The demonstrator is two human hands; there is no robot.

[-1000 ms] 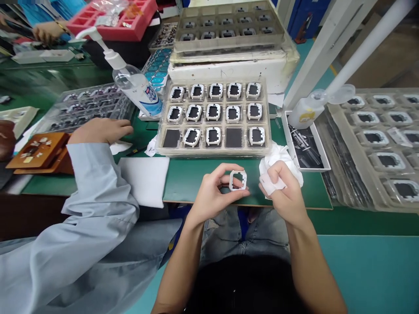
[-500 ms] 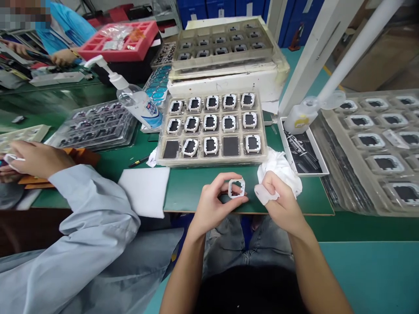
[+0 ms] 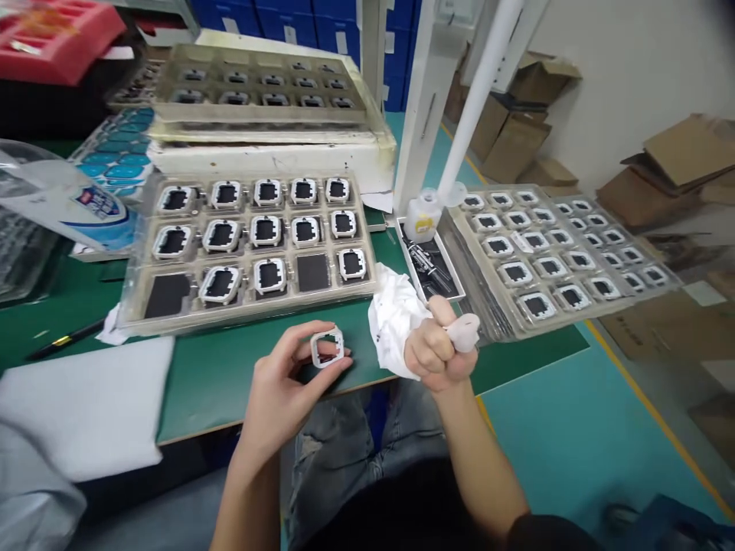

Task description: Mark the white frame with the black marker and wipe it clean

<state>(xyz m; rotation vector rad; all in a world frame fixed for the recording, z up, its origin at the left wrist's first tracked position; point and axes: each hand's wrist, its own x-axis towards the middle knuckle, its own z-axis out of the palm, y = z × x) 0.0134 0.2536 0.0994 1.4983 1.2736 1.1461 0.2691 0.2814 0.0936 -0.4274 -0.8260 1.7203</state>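
My left hand [image 3: 290,375] pinches a white watch-case frame [image 3: 327,347] between thumb and fingers, upright above the front edge of the green table. My right hand [image 3: 439,348] is closed in a fist, with a small white wiping cloth [image 3: 462,334] wrapped over a fingertip and sticking out at its right. Directly beside the fist lies a crumpled white cloth [image 3: 393,310]; whether the fingers touch it I cannot tell. Behind my hands a clear plastic tray [image 3: 253,310] holds several similar frames in rows, with two pockets in its front row bare.
A white box [image 3: 453,285] of small parts and a squeeze bottle [image 3: 422,218] stand right of the tray. Stacked trays [image 3: 505,325] lie farther right. At left are a pump bottle [image 3: 69,203], a pen [image 3: 72,339], a white foam sheet [image 3: 86,405] and another person's sleeve [image 3: 34,490].
The view has swung to the right. My right hand has turned into a fist and come up beside the crumpled cloth. My left hand still holds the watch-case frame.
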